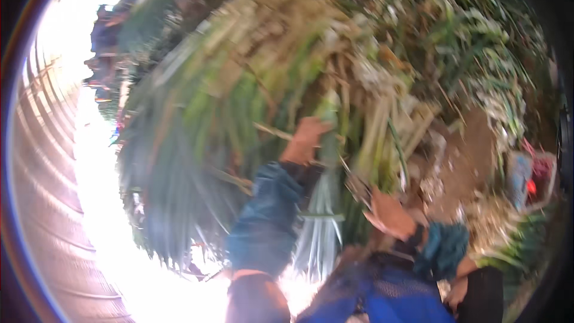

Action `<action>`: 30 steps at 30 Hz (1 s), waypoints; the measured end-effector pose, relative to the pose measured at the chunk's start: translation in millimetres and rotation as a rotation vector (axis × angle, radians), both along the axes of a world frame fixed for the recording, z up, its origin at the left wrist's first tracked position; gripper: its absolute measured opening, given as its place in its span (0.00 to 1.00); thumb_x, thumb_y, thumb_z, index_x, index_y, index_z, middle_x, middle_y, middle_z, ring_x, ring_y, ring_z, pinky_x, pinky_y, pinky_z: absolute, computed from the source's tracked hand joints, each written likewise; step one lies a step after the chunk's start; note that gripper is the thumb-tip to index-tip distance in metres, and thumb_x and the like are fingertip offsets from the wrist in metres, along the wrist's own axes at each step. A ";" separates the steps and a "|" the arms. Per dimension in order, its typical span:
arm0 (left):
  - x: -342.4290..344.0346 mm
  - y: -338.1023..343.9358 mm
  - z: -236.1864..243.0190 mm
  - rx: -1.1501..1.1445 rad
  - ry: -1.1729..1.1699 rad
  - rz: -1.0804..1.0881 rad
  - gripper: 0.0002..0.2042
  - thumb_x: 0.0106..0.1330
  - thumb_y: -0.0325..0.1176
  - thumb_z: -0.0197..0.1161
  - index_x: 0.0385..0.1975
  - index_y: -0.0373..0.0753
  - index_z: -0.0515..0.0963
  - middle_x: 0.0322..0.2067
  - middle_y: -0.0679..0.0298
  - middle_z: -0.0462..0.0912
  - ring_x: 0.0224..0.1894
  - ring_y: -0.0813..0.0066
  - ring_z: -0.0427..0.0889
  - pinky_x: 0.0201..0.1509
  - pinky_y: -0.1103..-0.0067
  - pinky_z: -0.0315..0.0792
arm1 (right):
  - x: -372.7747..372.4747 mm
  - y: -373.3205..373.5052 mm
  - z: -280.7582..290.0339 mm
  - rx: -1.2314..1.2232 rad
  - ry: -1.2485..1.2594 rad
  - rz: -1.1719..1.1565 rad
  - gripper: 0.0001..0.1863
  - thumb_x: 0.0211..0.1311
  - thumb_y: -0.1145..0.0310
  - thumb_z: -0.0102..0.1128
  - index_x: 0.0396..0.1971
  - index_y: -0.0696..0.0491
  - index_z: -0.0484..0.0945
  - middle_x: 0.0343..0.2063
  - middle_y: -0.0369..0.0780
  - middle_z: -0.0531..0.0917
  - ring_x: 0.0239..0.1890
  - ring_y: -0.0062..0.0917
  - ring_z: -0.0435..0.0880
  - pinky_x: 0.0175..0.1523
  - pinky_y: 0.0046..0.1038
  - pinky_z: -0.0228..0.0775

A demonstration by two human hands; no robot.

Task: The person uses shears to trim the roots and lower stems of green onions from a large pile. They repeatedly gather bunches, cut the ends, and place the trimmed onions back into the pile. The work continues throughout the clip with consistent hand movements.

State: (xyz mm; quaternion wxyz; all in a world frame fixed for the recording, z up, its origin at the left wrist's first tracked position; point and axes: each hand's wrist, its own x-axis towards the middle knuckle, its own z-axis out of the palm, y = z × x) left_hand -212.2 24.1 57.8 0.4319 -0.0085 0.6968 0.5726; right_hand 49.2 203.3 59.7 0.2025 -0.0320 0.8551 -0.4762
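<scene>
My left hand (307,136) closes round a green stalk (328,106). My right hand (391,212), lower and rightward, grips a blurred metal tool (357,188). Leafy stalks (173,161) heap up left of my left hand; a pale container (519,179) sits well right of my right hand.

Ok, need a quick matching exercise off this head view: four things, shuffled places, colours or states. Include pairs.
Column one:
1. Left hand
2. Right hand
3. Sleeves
4. Box

Column two:
A. Teal
B. Near the picture's right edge
C. Holding a thin metal tool
D. Against green stalks, near the middle of the picture

Pairs: 1-D, 2-C, 3-A, 4-B.

The picture is blurred, so the tool's exact kind is hard to tell.
</scene>
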 end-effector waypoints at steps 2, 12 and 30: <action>-21.8 37.6 37.7 0.380 -0.109 0.080 0.16 0.70 0.35 0.52 0.53 0.34 0.73 0.43 0.59 0.80 0.40 0.69 0.80 0.45 0.74 0.74 | 13.2 6.6 1.0 0.053 0.221 0.015 0.35 0.52 0.65 0.66 0.53 0.70 0.59 0.31 0.56 0.78 0.33 0.52 0.79 0.36 0.44 0.72; 60.3 -3.0 -114.2 -0.665 0.508 -0.034 0.20 0.56 0.42 0.66 0.38 0.30 0.74 0.32 0.43 0.80 0.41 0.41 0.79 0.43 0.57 0.72 | 24.0 34.7 -18.0 0.127 -0.132 -0.163 0.34 0.48 0.59 0.68 0.49 0.64 0.63 0.30 0.56 0.79 0.34 0.53 0.80 0.39 0.47 0.72; 242.7 -79.3 -101.0 -0.624 0.216 -0.450 0.14 0.58 0.42 0.63 0.39 0.42 0.81 0.36 0.49 0.78 0.43 0.51 0.78 0.44 0.61 0.72 | 5.3 17.6 0.9 -0.019 -0.195 -0.162 0.25 0.56 0.62 0.58 0.45 0.66 0.63 0.27 0.59 0.79 0.33 0.55 0.80 0.39 0.49 0.72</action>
